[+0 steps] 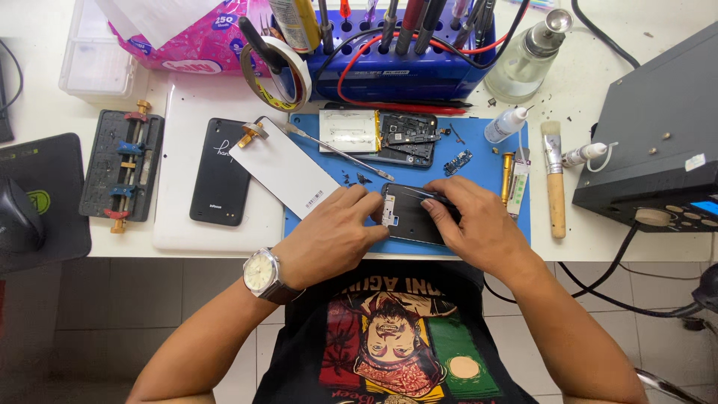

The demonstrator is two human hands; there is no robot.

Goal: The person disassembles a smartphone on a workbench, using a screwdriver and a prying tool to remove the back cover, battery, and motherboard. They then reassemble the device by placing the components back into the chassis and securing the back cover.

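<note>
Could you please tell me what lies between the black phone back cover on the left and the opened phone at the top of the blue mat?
In the head view, a white rectangular panel lies tilted between the black back cover and the opened phone.

Both forearms come up from the bottom of the view and angle inward, so the hands meet near the middle. The left hand [333, 232] lies palm down, wrist bent slightly, its fingers [366, 203] curled and pressed together at the tips; a wristwatch [262, 273] sits on that wrist. The right hand [479, 224] is also palm down, fingers bent, index fingertip pointing toward the left hand. Both arms are bare.
</note>
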